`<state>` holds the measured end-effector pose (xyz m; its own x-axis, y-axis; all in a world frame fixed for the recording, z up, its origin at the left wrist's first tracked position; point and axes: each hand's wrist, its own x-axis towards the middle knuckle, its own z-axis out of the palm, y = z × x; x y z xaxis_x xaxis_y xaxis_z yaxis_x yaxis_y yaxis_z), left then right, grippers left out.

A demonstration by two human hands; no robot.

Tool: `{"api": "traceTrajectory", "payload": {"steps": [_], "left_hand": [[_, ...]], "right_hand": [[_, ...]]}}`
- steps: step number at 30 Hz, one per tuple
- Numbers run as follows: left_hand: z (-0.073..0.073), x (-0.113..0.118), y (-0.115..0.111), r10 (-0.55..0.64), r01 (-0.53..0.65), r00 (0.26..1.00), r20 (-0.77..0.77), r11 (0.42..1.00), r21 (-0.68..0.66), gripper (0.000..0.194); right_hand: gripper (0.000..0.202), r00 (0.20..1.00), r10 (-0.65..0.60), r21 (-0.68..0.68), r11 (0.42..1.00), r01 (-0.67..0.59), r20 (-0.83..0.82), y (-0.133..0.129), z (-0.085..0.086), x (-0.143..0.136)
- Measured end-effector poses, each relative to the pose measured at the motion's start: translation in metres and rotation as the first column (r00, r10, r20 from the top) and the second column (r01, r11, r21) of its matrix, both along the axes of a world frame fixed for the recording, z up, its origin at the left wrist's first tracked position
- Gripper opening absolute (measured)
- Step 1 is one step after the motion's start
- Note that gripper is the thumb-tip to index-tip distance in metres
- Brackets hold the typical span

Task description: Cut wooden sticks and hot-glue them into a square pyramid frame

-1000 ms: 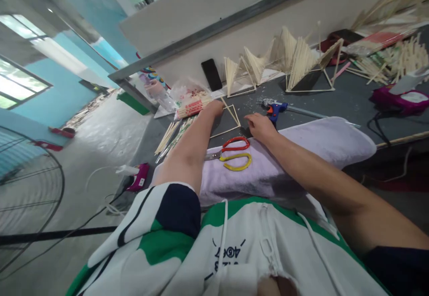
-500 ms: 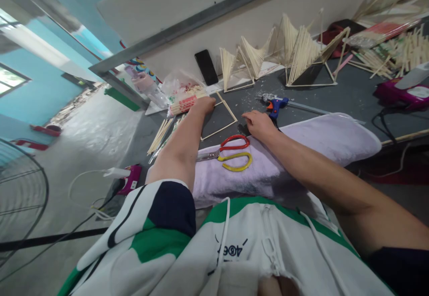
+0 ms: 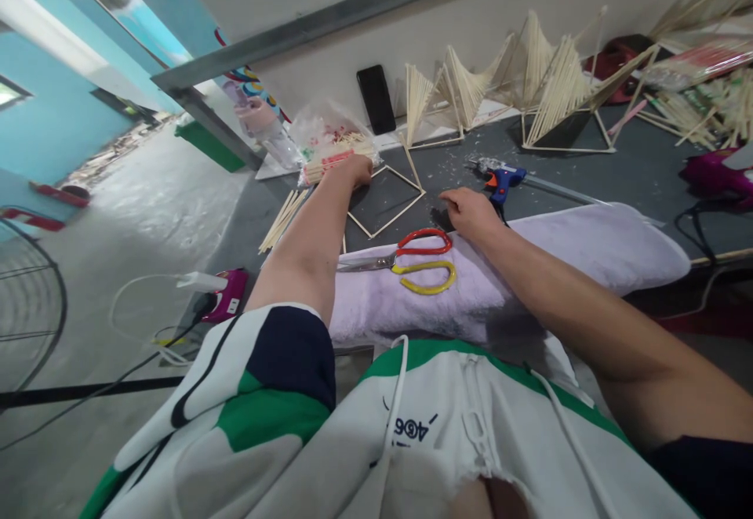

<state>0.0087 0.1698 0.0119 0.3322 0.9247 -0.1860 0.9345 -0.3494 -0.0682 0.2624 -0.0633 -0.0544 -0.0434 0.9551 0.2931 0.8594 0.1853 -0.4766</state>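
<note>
My left hand (image 3: 360,170) is closed on the far-left side of a frame of thin wooden sticks (image 3: 400,215). The frame shows as a diamond, with further sticks jutting out at its right corner and lower left; the fingertips are partly hidden. To the right, my right hand (image 3: 471,212) has its fingers bent together, apart from the frame; what they hold, if anything, is too small to tell. A blue hot glue gun (image 3: 503,180) lies just beyond it. Scissors (image 3: 427,264) with a red and a yellow handle rest on a lilac towel (image 3: 565,244) nearer me.
Finished stick structures (image 3: 464,88) stand along the wall beside a black phone (image 3: 376,99). Loose sticks (image 3: 282,219) and a plastic bag of sticks (image 3: 338,150) lie at left, near a pink-capped bottle (image 3: 267,131). Purple power strips (image 3: 227,295) sit at both sides.
The stick frame has turned in my left hand, from an angled piece to a diamond outline. My right hand stays near the same spot by the glue gun. The view has shifted slightly.
</note>
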Motion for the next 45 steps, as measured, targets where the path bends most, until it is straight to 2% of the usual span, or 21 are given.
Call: {"api": "traceTrajectory", "payload": {"steps": [5, 10, 14, 17, 20, 23, 25, 28, 30, 33, 35, 39, 45], "left_hand": [[0.006, 0.0, 0.008, 0.016, -0.016, 1.0, 0.023, 1.0, 0.021, 0.024], [0.017, 0.007, 0.005, 0.01, -0.011, 1.0, 0.026, 0.999, 0.033, 0.029], [0.013, 0.007, 0.0, 0.018, -0.017, 0.999, 0.049, 1.0, -0.022, 0.035], [0.011, -0.003, -0.007, -0.012, 0.018, 0.993, 0.113, 0.998, -0.055, 0.043], [0.013, -0.022, -0.021, -0.006, 0.011, 0.975, 0.22, 1.0, -0.021, 0.045], [0.012, -0.049, -0.043, 0.056, -0.074, 0.951, 0.306, 0.996, 0.047, 0.04], [0.008, -0.068, -0.061, 0.099, -0.138, 0.939, 0.329, 0.986, 0.098, 0.038], [-0.003, -0.091, -0.09, 0.151, -0.202, 0.928, 0.341, 0.972, 0.118, 0.05], [-0.008, -0.098, -0.107, 0.175, -0.205, 0.927, 0.331, 0.977, 0.06, 0.062], [-0.007, -0.096, -0.122, 0.119, -0.133, 0.951, 0.287, 0.991, 0.028, 0.08], [-0.005, -0.091, -0.127, 0.158, -0.169, 0.958, 0.239, 0.985, 0.028, 0.085], [-0.006, -0.086, -0.128, 0.24, -0.258, 0.958, 0.159, 0.96, 0.104, 0.072], [-0.024, -0.088, -0.115, 0.113, -0.155, 0.978, 0.176, 0.956, 0.248, 0.053]], "right_hand": [[0.045, 1.0, -0.004, 0.008, 1.0, 0.004, -0.017, -0.001, 0.001, -0.001], [0.045, 1.0, -0.015, -0.016, 1.0, 0.015, -0.004, -0.003, 0.003, -0.003], [0.044, 1.0, -0.025, -0.052, 0.998, 0.025, -0.002, -0.004, 0.004, -0.004], [0.041, 0.999, -0.043, -0.127, 0.991, 0.041, -0.006, -0.004, 0.011, -0.006], [0.041, 0.999, -0.034, -0.176, 0.984, 0.037, 0.023, 0.004, 0.023, -0.011], [0.041, 0.998, -0.039, -0.177, 0.983, 0.048, 0.058, 0.02, 0.033, -0.019], [0.039, 0.996, -0.067, -0.19, 0.979, 0.077, 0.06, 0.032, 0.035, -0.026], [0.036, 0.991, -0.124, -0.23, 0.964, 0.131, 0.042, 0.046, 0.034, -0.036], [0.034, 0.987, -0.155, -0.249, 0.955, 0.161, 0.043, 0.052, 0.032, -0.042], [0.031, 0.981, -0.182, -0.265, 0.944, 0.195, 0.073, 0.057, 0.03, -0.046], [0.03, 0.977, -0.19, -0.263, 0.942, 0.209, 0.097, 0.059, 0.029, -0.047], [0.033, 0.974, -0.185, -0.228, 0.951, 0.211, 0.127, 0.063, 0.029, -0.045], [0.032, 0.969, -0.213, -0.16, 0.96, 0.231, 0.123, 0.065, 0.028, -0.041]]}}
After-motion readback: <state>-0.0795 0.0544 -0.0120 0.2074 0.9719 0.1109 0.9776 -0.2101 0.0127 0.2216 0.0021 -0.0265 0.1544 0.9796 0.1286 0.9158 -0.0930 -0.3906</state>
